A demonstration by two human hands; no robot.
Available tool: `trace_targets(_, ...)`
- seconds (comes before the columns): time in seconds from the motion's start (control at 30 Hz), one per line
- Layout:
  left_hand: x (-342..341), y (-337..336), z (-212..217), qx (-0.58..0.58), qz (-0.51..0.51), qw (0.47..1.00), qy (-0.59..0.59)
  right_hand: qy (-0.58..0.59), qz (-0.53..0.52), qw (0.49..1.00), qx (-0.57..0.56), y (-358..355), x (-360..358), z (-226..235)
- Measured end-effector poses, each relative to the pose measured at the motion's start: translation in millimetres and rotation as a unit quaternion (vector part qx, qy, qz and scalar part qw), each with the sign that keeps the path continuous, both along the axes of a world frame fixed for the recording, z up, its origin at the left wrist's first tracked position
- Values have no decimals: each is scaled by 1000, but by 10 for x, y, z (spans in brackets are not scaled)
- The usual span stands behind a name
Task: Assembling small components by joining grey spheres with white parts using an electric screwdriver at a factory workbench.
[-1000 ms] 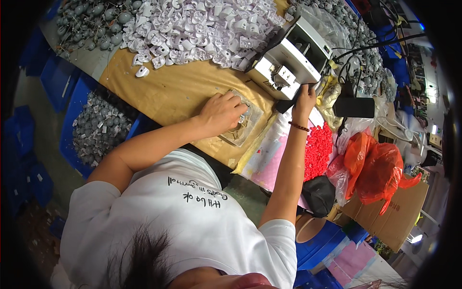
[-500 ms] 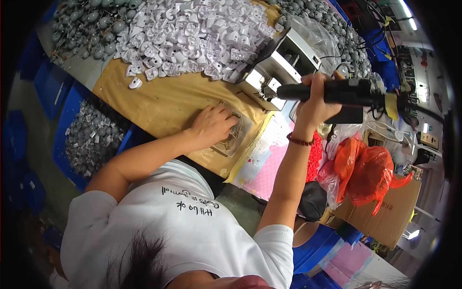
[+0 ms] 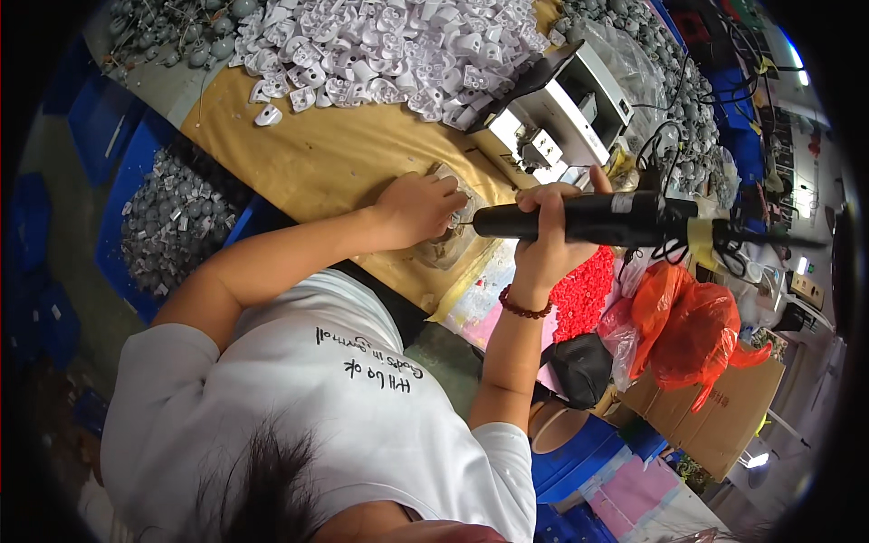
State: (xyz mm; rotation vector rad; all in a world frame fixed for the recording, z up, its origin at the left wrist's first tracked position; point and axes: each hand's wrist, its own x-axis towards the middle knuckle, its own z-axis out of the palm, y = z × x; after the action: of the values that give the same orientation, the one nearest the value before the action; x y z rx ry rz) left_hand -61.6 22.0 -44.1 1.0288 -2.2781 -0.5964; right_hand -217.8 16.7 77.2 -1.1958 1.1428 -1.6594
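A black electric screwdriver (image 3: pixel 606 218) lies level in my right hand (image 3: pixel 546 237), whose fingers wrap round its body. Its thin bit points left and reaches the edge of a clear plastic block (image 3: pixel 441 252) on the tan-covered table (image 3: pixel 299 172). Over that block my left hand (image 3: pixel 418 210) is closed, fingers curled at its top; whatever they pinch is hidden beneath them. Just beyond the screwdriver stands a white box-shaped screw feeder (image 3: pixel 566 109) with a small metal outlet at its front.
White plastic parts (image 3: pixel 380 54) lie heaped at the far side. Grey round parts (image 3: pixel 176 217) fill a blue bin at the left. Red small pieces (image 3: pixel 584 294), an orange-red plastic bag (image 3: pixel 688 317) and a cardboard box (image 3: pixel 706 407) are at the right. A cable trails from the screwdriver.
My right hand has brought the screwdriver from the screw feeder's front leftward and nearer, down to the clear block. My left hand stays at the block, its fingers more curled.
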Motion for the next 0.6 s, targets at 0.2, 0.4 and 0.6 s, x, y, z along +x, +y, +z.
trace_targets(0.2, -28, 12, -3, 4, 6, 1000, 6, 29, -21, 999, -37, 92, 51, -137)
trace_targets(0.4, -23, -23, -14, 17, -2, 1000, 26, 24, 36, 998, -55, 178, 26, -239)
trace_targets(0.6, 12, -58, 36, 63, -22, 998, 17, 34, 86, 987, -128, 319, 78, -365)
